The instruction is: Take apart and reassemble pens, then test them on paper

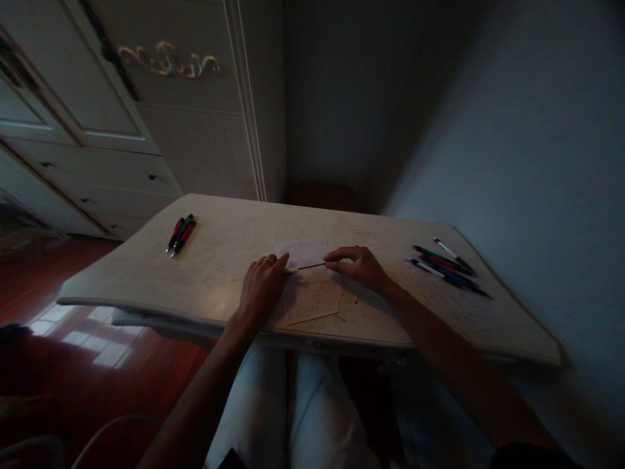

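My left hand (264,281) is closed around a white pen barrel (291,270), whose end sticks out to the right of the fingers. A thin dark pen refill (311,266) spans the gap between both hands, its left end at the barrel. Its right end is pinched between the thumb and fingertips of my right hand (355,264). Under the hands lies a sheet of paper (312,303) with faint handwriting. Whether the refill's left end sits inside the barrel is too small to tell.
Several pens (446,264) lie on a written sheet (454,306) at the right of the pale table (234,228). Another small group of pens (181,234) rests at the far left. A white cabinet (205,143) stands behind, and a wall (527,150) borders the right side.
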